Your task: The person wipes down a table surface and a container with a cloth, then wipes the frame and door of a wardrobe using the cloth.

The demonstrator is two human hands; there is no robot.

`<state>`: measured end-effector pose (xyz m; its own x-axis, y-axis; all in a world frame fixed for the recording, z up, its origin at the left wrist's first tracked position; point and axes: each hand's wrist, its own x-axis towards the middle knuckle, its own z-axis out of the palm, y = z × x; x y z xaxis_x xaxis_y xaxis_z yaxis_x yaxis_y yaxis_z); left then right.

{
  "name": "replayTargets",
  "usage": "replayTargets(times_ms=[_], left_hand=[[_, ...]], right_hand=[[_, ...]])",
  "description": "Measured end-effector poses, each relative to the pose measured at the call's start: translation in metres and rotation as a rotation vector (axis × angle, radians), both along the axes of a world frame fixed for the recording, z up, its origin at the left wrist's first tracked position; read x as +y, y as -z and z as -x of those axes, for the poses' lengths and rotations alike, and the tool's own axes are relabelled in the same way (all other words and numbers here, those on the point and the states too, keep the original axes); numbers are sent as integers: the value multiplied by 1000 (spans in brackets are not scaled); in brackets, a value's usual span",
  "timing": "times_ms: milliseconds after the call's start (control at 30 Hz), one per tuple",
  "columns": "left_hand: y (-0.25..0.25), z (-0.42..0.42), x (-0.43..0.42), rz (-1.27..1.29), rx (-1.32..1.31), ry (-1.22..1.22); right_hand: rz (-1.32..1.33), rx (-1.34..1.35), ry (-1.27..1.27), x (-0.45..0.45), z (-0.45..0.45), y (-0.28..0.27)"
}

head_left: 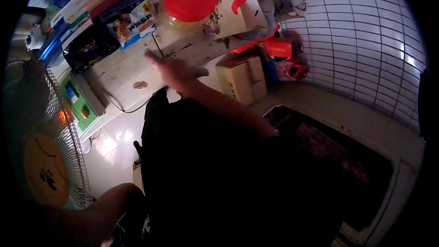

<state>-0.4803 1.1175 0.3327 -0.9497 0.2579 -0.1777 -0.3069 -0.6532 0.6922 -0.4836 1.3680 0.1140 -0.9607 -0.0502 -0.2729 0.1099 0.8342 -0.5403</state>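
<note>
My right hand reaches in from the right over a light wooden tabletop. It is dim and smeared, with what looks like a finger stretched toward the upper left; whether it holds anything cannot be made out. Just beyond it stands a clear tub with a red lid. To the upper left lies a printed food packet beside a black bag. Black cloth fills the middle below my forearm. My left hand does not show.
An open cardboard box stands right of my hand, near red packages. A wire fan guard rises at left by a green-topped object. White tiled wall bounds the right, above a dark framed panel.
</note>
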Motion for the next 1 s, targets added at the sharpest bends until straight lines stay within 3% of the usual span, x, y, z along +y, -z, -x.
replayTargets(times_ms=[100,267,400,433,467,500,567,600,633,700,833,900,967,1000], left_hand=[[-4,3,1,-11,-18,19],[-4,22,6,-49,-70,60],[61,65,42,-60,-139,172],[84,68,47,167,-266,94],[103,67,48,447,-162,113],[123,63,44,568,-161,169],[175,53,27,996,63,361],[185,46,24,1389,186,529],[195,35,24,1493,289,540],[196,22,23,1562,323,682],[206,5,17,1405,225,565],[213,1,11,1409,191,478],[202,-4,4,1373,176,491],[208,-9,-2,1333,177,497]], right_hand=[[-74,65,76,9,-10,20],[-159,-103,78,-4,-22,9],[-56,-39,96,-6,9,29],[-49,25,97,-5,18,34],[-46,96,98,-7,23,35],[-34,90,98,-10,22,24],[32,-144,113,-10,5,0],[73,-217,100,-10,-7,-4],[85,-220,98,-12,-16,0],[-12,-76,-55,-20,-29,4],[176,-56,-40,-51,-23,5],[-59,-119,-268,-55,-19,-2],[-45,-227,-232,-37,-32,4],[0,-22,-268,-22,-40,2]])
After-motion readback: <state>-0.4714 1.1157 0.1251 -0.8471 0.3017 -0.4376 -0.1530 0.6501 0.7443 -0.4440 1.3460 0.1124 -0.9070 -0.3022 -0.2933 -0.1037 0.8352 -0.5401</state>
